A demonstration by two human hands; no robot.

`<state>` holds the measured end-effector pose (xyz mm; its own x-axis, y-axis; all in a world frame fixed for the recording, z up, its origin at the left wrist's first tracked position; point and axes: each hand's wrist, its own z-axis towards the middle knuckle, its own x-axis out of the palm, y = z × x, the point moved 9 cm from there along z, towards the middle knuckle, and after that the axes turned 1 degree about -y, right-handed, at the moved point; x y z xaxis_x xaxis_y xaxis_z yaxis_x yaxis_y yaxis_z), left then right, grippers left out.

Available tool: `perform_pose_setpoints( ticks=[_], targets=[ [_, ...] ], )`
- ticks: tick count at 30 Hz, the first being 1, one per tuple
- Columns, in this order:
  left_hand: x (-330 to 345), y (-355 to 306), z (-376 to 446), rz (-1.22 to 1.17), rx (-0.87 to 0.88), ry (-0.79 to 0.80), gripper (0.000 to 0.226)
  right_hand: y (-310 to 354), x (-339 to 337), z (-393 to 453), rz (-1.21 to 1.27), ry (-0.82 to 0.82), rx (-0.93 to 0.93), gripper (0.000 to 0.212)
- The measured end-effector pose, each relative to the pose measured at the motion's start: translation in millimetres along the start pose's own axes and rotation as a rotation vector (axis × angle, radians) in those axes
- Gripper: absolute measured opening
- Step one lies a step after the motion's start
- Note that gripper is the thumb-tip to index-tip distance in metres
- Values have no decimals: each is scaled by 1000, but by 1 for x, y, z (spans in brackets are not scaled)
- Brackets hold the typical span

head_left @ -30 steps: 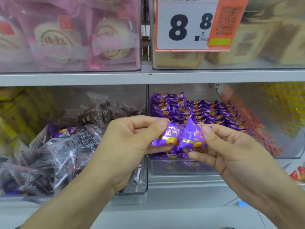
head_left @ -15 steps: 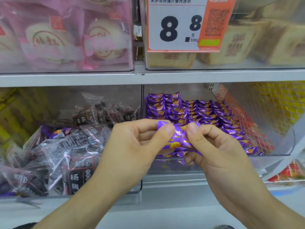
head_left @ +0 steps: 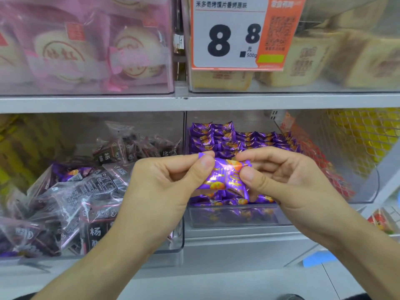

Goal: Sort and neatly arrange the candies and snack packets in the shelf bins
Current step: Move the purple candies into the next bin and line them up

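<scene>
Head view: left hand and right hand each pinch purple candy packets at opposite ends, before the purple bin's front edge. Packets appear light, crinkly, slippery; grip the crimped ends. Beyond, stacked purple rows.

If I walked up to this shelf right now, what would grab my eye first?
Dead centre, the left hand and right hand pinch purple candy packets between them, just in front of the clear bin where rows of the same purple candies lie. Above, a big price tag reading 8.8 hangs on the upper shelf, and a bin of dark snack packets sits at lower left.
</scene>
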<state>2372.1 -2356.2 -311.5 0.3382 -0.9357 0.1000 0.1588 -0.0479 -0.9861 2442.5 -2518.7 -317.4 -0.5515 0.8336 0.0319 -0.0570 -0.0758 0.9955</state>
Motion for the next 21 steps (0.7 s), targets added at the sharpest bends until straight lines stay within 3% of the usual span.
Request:
perform_pose_setpoints(
  ticks=[5,7,11,13,16,18,21],
  targets=[
    [5,-19,-7,236,204,6,17,6,14,-6,-248,74,-88,60],
    [10,-24,-11,348,296,17,12,11,18,-6,-293,64,-142,52],
    [9,-38,-10,679,488,-20,26,23,5,1,-372,14,-215,45],
    [-2,-36,-2,774,459,-50,40,26,-20,9,-474,-80,-231,45],
    [-24,-14,13,824,256,-81,50,15,-59,28,-664,-198,-120,55],
    [-31,2,20,820,132,-73,45,-2,-67,41,-796,-138,-33,56],
    [-32,8,23,804,97,-80,36,-31,-53,50,-963,48,71,49]
  ],
)
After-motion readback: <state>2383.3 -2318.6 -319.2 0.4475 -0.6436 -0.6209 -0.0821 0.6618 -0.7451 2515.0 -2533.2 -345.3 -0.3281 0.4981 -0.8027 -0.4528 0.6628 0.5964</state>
